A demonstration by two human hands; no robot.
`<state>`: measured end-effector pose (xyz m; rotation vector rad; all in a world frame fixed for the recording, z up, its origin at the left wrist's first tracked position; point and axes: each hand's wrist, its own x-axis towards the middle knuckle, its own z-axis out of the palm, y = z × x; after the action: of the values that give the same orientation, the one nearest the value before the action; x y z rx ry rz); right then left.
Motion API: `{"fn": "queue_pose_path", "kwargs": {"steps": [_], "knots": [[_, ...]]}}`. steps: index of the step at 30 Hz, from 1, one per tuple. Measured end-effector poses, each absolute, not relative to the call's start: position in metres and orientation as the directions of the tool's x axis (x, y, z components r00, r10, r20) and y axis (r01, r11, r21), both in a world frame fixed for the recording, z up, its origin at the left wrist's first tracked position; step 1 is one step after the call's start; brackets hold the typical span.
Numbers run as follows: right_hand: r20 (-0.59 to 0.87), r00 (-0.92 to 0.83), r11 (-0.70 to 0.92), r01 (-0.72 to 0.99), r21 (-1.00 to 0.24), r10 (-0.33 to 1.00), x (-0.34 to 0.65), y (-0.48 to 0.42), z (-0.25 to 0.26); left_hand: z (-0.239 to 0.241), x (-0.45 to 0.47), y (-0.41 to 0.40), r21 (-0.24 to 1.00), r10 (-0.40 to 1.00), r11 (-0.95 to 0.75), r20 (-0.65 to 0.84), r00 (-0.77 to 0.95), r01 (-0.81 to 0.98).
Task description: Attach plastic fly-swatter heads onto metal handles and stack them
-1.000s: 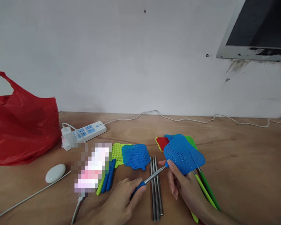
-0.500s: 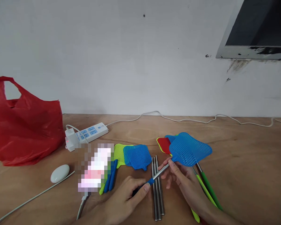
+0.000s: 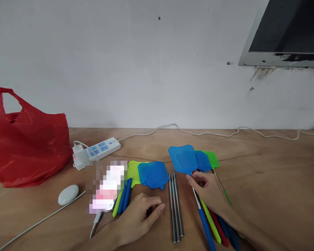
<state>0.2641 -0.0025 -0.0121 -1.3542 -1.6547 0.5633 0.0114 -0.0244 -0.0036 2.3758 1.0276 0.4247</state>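
Note:
My right hand (image 3: pixel 208 190) pinches the neck of a blue fly swatter (image 3: pixel 182 158), just below its mesh head; its metal rod and blue grip (image 3: pixel 205 223) run toward me over a pile of finished swatters with green, red and blue handles (image 3: pixel 219 228). My left hand (image 3: pixel 140 219) rests on the wooden table (image 3: pixel 264 181) with its fingers loosely curled and nothing in them, left of three bare metal rods (image 3: pixel 176 207). Loose blue and green mesh heads (image 3: pixel 151 174) lie beyond it, and loose blue and green grips (image 3: pixel 122 200) sit to its left.
A red plastic bag (image 3: pixel 26 139) stands at the far left. A white power strip (image 3: pixel 95 148) with a plugged adapter lies behind the parts, its cable running along the wall. A white oval device (image 3: pixel 68 194) with a cord sits at the front left.
My left hand let go of the swatter's blue grip. My right hand swung the swatter round and laid it on the pile at the right, head pointing away from me.

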Motion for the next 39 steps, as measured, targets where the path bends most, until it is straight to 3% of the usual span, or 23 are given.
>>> {"fn": "queue_pose_path", "kwargs": {"steps": [6,17,25,31,39], "knots": [[0.391,-0.140,0.318,0.840,-0.440,0.910,0.270,0.002,-0.018,-0.006,0.008,-0.021,0.460,0.706,-0.657,0.096,0.702,0.597],[0.398,-0.147,0.253,0.940,-0.227,0.905,0.275,0.004,-0.028,-0.005,0.009,-0.022,0.350,0.682,-0.703,0.087,0.726,0.618],[0.423,-0.208,0.305,0.936,-0.175,0.882,0.278,0.004,-0.027,-0.004,0.008,-0.022,0.322,0.664,-0.727,0.107,0.740,0.607],[0.535,-0.366,0.525,0.833,-0.177,0.761,0.271,-0.002,-0.018,-0.006,0.006,-0.019,0.337,0.688,-0.715,0.186,0.701,0.612],[0.395,-0.566,0.684,0.663,-0.303,0.724,0.261,-0.018,-0.006,-0.001,0.004,-0.014,0.394,0.774,-0.633,0.311,0.552,0.666]]}}
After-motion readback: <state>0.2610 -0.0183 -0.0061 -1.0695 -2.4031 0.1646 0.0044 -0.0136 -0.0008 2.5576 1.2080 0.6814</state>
